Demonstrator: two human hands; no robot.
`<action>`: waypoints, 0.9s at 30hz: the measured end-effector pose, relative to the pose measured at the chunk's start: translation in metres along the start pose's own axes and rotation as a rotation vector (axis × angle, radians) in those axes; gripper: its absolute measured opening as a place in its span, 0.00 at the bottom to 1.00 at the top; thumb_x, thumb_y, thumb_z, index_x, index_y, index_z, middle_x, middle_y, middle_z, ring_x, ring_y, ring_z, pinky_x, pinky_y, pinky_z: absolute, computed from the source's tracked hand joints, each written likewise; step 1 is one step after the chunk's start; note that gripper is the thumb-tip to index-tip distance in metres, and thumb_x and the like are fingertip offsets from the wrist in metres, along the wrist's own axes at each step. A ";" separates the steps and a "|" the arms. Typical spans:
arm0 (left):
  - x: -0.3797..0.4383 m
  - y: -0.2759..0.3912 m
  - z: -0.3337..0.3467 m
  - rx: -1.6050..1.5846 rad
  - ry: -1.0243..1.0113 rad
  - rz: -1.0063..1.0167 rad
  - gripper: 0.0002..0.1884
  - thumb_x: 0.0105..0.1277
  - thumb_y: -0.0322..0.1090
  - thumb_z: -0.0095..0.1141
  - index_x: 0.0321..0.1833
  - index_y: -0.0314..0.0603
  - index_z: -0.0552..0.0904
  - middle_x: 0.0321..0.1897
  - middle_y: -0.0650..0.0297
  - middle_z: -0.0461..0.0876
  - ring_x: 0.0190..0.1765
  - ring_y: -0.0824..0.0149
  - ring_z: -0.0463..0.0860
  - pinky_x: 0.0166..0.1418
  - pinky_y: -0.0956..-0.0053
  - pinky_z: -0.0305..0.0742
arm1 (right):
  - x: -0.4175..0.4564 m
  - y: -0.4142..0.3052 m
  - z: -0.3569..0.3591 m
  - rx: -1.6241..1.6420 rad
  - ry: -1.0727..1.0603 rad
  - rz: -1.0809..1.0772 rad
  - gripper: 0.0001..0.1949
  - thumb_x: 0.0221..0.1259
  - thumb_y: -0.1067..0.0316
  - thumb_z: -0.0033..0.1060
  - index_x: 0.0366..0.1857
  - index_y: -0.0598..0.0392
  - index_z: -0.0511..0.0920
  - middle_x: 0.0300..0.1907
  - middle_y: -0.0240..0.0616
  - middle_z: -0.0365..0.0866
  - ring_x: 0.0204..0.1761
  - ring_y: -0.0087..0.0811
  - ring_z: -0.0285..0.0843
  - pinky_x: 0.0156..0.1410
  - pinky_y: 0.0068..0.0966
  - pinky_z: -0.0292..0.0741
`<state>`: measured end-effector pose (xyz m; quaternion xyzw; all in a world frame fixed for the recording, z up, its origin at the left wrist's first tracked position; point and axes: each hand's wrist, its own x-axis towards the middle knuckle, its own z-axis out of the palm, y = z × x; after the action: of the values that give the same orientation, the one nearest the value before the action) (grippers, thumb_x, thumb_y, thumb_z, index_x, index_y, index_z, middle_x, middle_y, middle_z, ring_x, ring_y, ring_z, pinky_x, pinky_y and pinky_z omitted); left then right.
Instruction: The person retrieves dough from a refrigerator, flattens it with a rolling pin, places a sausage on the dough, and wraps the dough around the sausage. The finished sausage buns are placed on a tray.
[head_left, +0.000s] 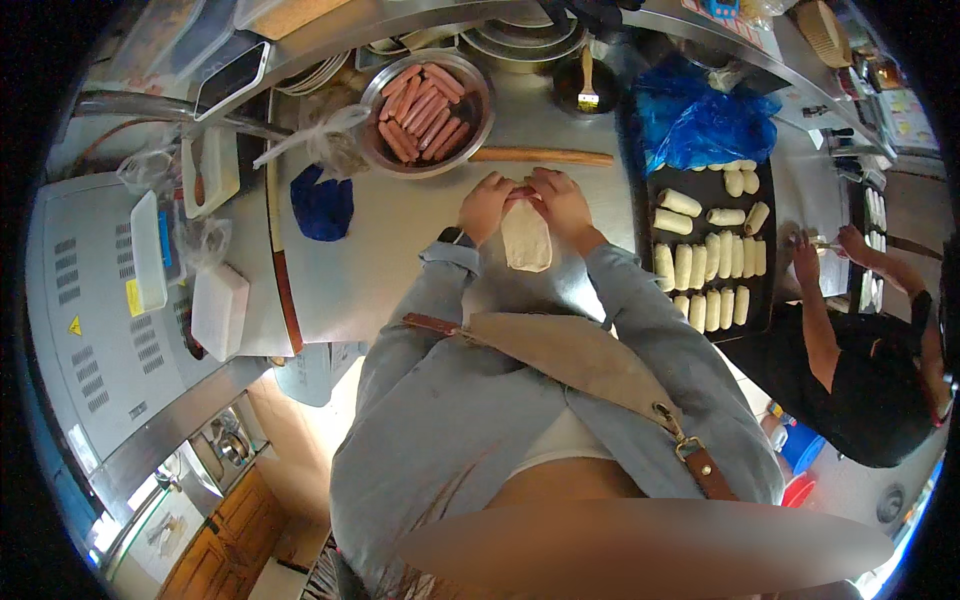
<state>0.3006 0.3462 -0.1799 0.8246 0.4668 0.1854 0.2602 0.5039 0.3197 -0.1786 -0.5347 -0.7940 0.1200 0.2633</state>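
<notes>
A flat oblong piece of dough (528, 238) lies on the steel worktop in front of me. Across its far end is a sausage (523, 193), mostly hidden by my fingers. My left hand (486, 204) grips the sausage's left end with the dough edge, and my right hand (558, 201) grips its right end. Just beyond my hands lies a wooden rolling pin (544, 156). A metal bowl (486, 124) of sausages stands at the far left of it. On the right, a dark baking tray (706, 223) holds rows of rolled dough pieces (724, 255).
A blue cloth (322, 202) lies left of my hands. A blue plastic bag (701, 116) covers the tray's far end. A brush (588, 82) rests in a dark bowl. At the right, a co-worker (855, 367) handles something at the counter. A phone (232, 81) leans at the upper left.
</notes>
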 end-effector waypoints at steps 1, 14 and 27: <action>0.001 0.000 -0.001 -0.038 0.020 -0.035 0.16 0.61 0.31 0.66 0.52 0.39 0.82 0.45 0.55 0.80 0.47 0.50 0.83 0.52 0.58 0.80 | 0.004 0.008 0.007 -0.028 -0.010 -0.026 0.18 0.56 0.67 0.70 0.52 0.51 0.82 0.54 0.41 0.82 0.59 0.45 0.78 0.61 0.41 0.77; 0.026 -0.052 0.021 -0.368 -0.185 -0.161 0.16 0.61 0.38 0.73 0.45 0.36 0.83 0.36 0.60 0.87 0.39 0.65 0.85 0.46 0.69 0.79 | 0.046 0.015 -0.005 -0.004 -0.350 -0.212 0.12 0.56 0.66 0.68 0.43 0.54 0.82 0.46 0.41 0.79 0.52 0.46 0.80 0.57 0.39 0.78; 0.022 -0.040 0.010 -0.517 -0.100 -0.115 0.12 0.56 0.29 0.70 0.42 0.36 0.84 0.36 0.55 0.83 0.37 0.56 0.83 0.43 0.63 0.78 | 0.048 0.029 0.000 0.330 -0.409 0.017 0.12 0.51 0.68 0.73 0.38 0.52 0.80 0.39 0.40 0.80 0.47 0.44 0.80 0.51 0.38 0.78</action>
<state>0.2903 0.3803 -0.2106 0.7111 0.4365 0.2422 0.4950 0.5124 0.3751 -0.1781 -0.4558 -0.7960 0.3555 0.1799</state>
